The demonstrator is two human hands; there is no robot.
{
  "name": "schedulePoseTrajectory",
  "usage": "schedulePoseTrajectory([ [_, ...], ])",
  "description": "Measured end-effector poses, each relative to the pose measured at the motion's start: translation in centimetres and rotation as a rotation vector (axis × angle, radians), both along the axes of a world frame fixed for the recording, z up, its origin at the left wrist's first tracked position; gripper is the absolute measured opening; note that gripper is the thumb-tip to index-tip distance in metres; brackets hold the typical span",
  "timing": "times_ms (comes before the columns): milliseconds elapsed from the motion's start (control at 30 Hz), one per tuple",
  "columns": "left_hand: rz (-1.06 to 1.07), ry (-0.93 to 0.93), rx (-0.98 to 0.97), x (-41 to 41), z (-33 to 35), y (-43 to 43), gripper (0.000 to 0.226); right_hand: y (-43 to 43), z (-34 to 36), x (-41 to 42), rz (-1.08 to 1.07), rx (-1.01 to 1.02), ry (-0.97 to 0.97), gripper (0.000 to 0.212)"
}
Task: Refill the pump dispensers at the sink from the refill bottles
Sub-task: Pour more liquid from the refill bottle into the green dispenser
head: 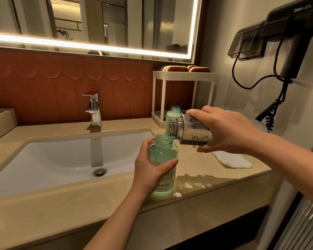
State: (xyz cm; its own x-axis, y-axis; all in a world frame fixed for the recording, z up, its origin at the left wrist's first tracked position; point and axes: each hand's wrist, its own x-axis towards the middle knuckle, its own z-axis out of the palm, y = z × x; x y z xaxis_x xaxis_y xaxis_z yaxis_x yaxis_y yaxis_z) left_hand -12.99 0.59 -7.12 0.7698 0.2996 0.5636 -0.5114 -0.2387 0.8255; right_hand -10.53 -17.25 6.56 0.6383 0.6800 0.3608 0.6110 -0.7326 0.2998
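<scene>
Green liquid fills the lower part of the dispenser bottle, a clear plastic bottle with its pump off and its threaded mouth open; it stands on the beige counter just right of the sink, and part of a white label reading "APING" shows on its front. The left hand is wrapped around its middle, thumb across the front and fingers behind, closed firmly on it. The right hand clamps a clear refill bottle tipped almost flat, its open threaded neck just above and beside the dispenser's mouth; whether liquid is running out I cannot tell. Dark handwriting marks its side. A second green bottle, also uncapped, stands behind, by the foot of the white rack. That makes three bottles in all, two green and one clear. One white cloth lies on the counter under the right wrist.
</scene>
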Motion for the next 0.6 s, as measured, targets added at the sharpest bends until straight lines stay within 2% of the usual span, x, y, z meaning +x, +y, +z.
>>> schedulePoseTrajectory([
  [600, 0.003, 0.009, 0.004, 0.07, -0.08, 0.1, 0.083, 0.56, 0.71, -0.33, -0.028, -0.059, -0.024, 0.095],
])
